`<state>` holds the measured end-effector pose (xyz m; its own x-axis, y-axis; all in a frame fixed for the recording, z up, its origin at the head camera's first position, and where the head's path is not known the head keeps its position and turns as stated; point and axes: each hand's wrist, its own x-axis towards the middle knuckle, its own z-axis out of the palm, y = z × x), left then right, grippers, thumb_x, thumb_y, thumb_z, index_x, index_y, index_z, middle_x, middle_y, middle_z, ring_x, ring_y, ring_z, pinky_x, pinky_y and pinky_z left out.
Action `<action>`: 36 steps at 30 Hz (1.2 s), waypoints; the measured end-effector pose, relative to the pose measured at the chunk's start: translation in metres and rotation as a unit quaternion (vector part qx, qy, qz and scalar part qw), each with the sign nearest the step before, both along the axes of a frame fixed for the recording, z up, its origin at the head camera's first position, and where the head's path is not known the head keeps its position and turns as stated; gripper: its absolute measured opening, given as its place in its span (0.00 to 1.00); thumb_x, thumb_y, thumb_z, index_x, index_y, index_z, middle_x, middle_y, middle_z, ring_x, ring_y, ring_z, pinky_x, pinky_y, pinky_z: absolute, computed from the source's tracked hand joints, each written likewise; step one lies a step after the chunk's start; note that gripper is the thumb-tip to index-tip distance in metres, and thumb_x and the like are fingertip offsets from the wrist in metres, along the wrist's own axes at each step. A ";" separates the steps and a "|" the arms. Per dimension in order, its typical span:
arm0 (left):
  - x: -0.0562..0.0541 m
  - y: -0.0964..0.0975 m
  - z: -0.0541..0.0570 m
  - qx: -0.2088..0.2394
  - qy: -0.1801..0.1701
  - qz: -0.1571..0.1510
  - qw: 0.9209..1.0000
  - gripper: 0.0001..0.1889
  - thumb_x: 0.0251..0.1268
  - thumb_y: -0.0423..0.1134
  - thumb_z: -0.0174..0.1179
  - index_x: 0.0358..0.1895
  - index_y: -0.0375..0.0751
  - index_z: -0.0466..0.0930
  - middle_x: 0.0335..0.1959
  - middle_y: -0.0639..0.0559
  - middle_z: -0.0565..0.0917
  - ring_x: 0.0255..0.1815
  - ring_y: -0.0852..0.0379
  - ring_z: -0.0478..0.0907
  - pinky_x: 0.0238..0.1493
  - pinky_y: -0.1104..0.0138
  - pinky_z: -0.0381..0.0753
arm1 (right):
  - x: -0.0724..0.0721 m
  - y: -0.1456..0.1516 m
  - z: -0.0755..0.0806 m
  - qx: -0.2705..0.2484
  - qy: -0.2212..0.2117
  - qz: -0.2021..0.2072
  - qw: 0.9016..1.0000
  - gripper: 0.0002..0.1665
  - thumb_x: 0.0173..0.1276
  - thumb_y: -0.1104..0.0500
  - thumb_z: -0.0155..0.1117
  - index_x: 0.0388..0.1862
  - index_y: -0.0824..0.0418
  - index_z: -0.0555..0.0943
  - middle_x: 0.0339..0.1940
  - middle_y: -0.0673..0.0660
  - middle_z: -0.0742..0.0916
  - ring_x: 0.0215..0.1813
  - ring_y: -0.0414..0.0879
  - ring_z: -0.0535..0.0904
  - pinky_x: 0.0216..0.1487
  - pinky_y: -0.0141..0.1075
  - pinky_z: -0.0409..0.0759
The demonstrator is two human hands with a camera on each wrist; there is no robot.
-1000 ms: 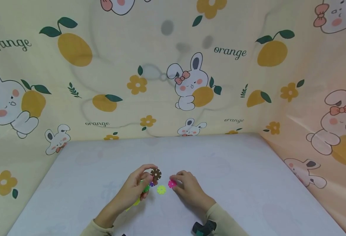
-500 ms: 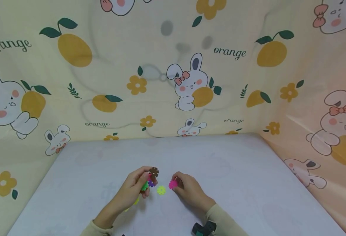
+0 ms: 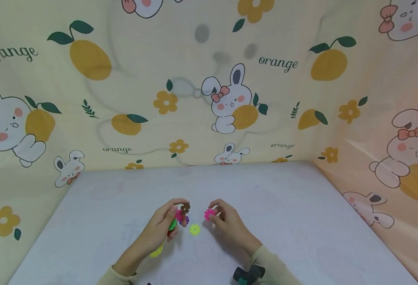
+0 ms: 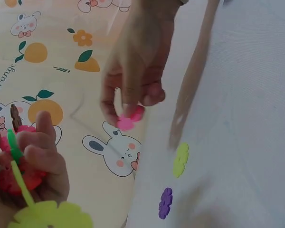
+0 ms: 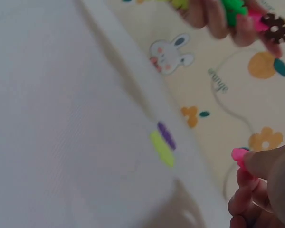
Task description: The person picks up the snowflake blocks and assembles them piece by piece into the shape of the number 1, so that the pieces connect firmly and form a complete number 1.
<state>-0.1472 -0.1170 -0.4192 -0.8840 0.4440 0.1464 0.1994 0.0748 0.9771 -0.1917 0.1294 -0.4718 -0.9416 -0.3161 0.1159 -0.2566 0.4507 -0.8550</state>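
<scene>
table [image 3: 283,217]: white
left hand [image 3: 159,225]: gripped chain [image 3: 173,224] left of loose yellow disc [image 3: 194,229]
right hand [image 3: 229,222]: pinched pink disc [image 3: 209,215] right of it
chain: slanted, brown end [image 3: 185,208] nearest pink disc

Even, rather muted light fills the head view, seemingly from above, leaving soft shadows beside the left hand [image 3: 160,223] and right hand [image 3: 231,225] on the pale surface [image 3: 283,213]. The patterned cloth [image 3: 144,71] looks cream at the back and warmer, almost peach, at the right; round grey patches and faint curved shading cross it, and its print is mostly crisp. In the left wrist view the right hand is darkened and slightly blurred, and a long brownish shadow [image 4: 192,76] stretches over the surface. The right wrist view is hazier: the purple disc [image 5: 166,135] and yellow-green disc [image 5: 162,149] have smeared edges.
</scene>
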 end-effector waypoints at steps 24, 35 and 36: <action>0.000 0.001 0.000 0.000 -0.018 -0.021 1.000 0.19 0.86 0.47 0.34 0.68 0.44 0.64 0.38 0.43 0.79 0.22 0.64 0.70 0.20 0.73 0.72 | 0.024 -0.013 0.045 -0.170 -0.033 0.073 0.982 0.13 0.74 0.66 0.59 0.55 0.68 0.76 0.42 0.67 0.85 0.26 0.36 0.74 0.32 0.30 0.77; 0.000 0.001 -0.001 -0.006 -0.025 -0.034 0.999 0.18 0.81 0.42 0.50 0.67 0.42 0.65 0.33 0.49 0.79 0.20 0.65 0.67 0.19 0.74 0.68 | 0.027 -0.013 0.048 -0.189 -0.024 0.081 0.978 0.13 0.74 0.66 0.59 0.55 0.69 0.75 0.42 0.68 0.84 0.26 0.36 0.74 0.31 0.29 0.77; 0.000 0.002 -0.001 -0.011 -0.025 -0.034 0.999 0.19 0.80 0.41 0.53 0.67 0.42 0.65 0.31 0.50 0.78 0.19 0.66 0.66 0.18 0.75 0.67 | 0.028 -0.014 0.049 -0.190 -0.023 0.081 0.978 0.13 0.74 0.66 0.60 0.55 0.69 0.76 0.42 0.68 0.84 0.26 0.36 0.74 0.31 0.29 0.78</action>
<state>-0.1469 -0.1152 -0.4200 -0.8574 0.5064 0.0914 0.1552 0.0852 0.9842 -0.1641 0.1158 -0.4232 -0.8898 -0.4037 0.2127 -0.2555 0.0546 -0.9653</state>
